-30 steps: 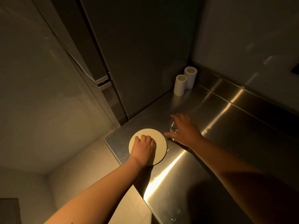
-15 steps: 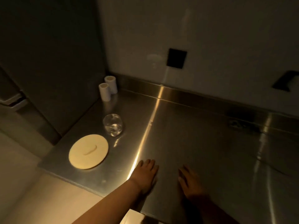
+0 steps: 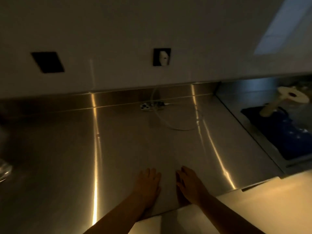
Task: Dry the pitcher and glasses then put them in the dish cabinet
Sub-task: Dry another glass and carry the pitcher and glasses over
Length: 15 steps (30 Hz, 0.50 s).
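Observation:
Both my hands lie palm down over the steel counter (image 3: 67, 157) near its front edge. My left hand (image 3: 148, 184) has its fingers straight and holds nothing. My right hand (image 3: 190, 184) sits just beside it, fingers spread and empty. A blurred piece of clear glass (image 3: 4, 169) shows at the far left edge of the view. At the right, a dark blue cloth (image 3: 283, 132) lies in the sink (image 3: 263, 141).
A white cable (image 3: 170, 123) loops on the counter from a small plug (image 3: 146, 107) by the back ledge. Two dark wall outlets (image 3: 161, 56) sit on the wall behind. A cream-coloured object (image 3: 287, 98) stands in the sink. Pale cabinet fronts (image 3: 270, 208) lie below the counter's edge.
The view has swung right along the counter. The round lid, the glass and the paper rolls have left the centre of view; the sink has come in. Both hands stay flat near the front edge.

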Each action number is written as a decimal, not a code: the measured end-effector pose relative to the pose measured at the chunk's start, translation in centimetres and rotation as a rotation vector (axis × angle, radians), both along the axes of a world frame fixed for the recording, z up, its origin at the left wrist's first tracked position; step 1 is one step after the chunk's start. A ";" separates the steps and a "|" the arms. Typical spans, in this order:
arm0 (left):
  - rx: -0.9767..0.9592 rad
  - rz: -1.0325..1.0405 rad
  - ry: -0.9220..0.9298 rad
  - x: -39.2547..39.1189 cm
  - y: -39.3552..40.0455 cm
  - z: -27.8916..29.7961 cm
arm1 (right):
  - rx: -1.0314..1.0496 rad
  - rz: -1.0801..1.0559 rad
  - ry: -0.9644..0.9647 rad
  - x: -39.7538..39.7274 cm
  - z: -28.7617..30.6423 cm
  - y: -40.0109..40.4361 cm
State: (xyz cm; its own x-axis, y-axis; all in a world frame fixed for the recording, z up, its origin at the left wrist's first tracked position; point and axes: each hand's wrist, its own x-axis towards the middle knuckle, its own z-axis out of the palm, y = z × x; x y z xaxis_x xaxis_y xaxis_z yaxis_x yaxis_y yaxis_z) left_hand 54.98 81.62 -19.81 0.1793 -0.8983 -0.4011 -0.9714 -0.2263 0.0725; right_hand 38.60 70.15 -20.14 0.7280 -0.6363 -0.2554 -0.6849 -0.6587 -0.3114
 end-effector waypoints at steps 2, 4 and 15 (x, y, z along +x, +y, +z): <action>0.009 -0.004 0.016 -3.0 -3.1 -0.1 | -0.021 -0.032 0.003 -2.8 0.9 -2.2; 0.017 -0.024 0.021 -6.3 -6.5 0.0 | -0.014 -0.069 0.023 -6.4 1.3 -4.9; 0.040 -0.119 0.051 -24.0 -27.2 0.1 | 0.003 -0.173 0.039 -24.0 3.5 -21.7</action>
State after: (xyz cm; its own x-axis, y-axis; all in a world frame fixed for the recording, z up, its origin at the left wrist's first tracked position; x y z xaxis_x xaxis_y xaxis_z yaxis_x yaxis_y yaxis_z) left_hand 31.01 54.38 -19.76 0.0514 -0.8953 -0.4425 -0.9868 -0.1137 0.1155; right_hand 14.58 48.49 -16.68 0.5973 -0.7505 -0.2829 -0.7995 -0.5292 -0.2841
